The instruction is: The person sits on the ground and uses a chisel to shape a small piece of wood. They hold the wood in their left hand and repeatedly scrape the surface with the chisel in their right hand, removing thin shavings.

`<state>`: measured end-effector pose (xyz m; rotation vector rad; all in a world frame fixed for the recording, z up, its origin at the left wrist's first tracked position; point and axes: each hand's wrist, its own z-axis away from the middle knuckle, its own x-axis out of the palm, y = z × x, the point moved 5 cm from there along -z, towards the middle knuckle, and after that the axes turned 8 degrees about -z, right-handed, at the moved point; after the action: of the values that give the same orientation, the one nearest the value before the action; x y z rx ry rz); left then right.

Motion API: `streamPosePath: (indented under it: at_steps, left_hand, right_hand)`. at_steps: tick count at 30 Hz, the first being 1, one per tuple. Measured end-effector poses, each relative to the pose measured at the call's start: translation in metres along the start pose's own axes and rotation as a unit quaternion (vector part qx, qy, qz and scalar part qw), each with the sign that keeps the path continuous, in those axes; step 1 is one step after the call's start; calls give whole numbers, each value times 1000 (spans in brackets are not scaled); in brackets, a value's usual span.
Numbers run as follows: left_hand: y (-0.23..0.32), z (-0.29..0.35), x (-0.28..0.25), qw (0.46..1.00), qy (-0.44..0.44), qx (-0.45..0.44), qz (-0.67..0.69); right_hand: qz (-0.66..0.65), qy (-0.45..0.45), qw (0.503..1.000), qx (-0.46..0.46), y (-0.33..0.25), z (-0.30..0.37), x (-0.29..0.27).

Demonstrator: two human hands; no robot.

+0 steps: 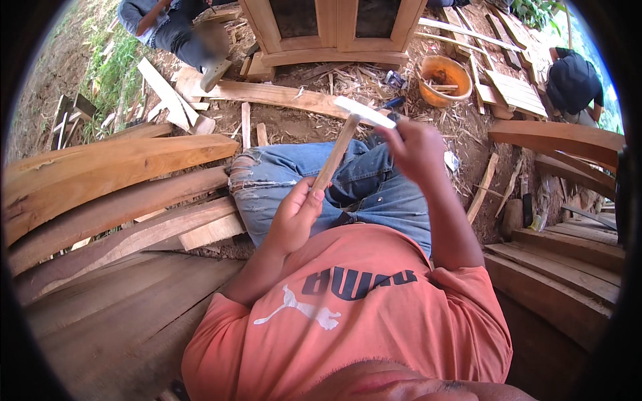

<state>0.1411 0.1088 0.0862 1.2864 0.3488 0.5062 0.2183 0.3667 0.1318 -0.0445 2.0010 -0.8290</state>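
My left hand (298, 212) is closed around the lower part of a slim wooden stick (336, 152), which slants up and away over my lap. At its far end, a bright, glaring flat blade (364, 111) crosses the wood. My right hand (416, 150) is closed at the blade's right end, and any handle is hidden in the fist. The glare leaves the exact kind of blade unclear. Beneath both hands are my legs in torn blue jeans (281, 177).
Thick curved timbers (120, 167) lie at my left, and stacked boards (555, 267) at my right. Ahead are a long plank (274, 95), an orange bucket (438, 97), wood shavings and a panelled wooden cabinet (328, 27). One person (177, 33) sits far left; another (575, 80) is far right.
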Motion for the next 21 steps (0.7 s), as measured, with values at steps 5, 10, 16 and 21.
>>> streamPosePath:
  at_steps: [5,10,16,21]
  left_hand:
    - [2,-2,2,997,38,18,-71]
    - [8,1,2,988,64,13,-140]
    - [5,-4,-4,989,60,21,-131]
    - [-2,21,5,995,13,5,-102]
  right_hand:
    - [23,-36,998,-35,-31,16,4]
    - [30,-29,997,-67,-29,19,10]
    - [55,-37,997,-49,-8,-15,8]
    - [110,58,950,286,126,-75,-52]
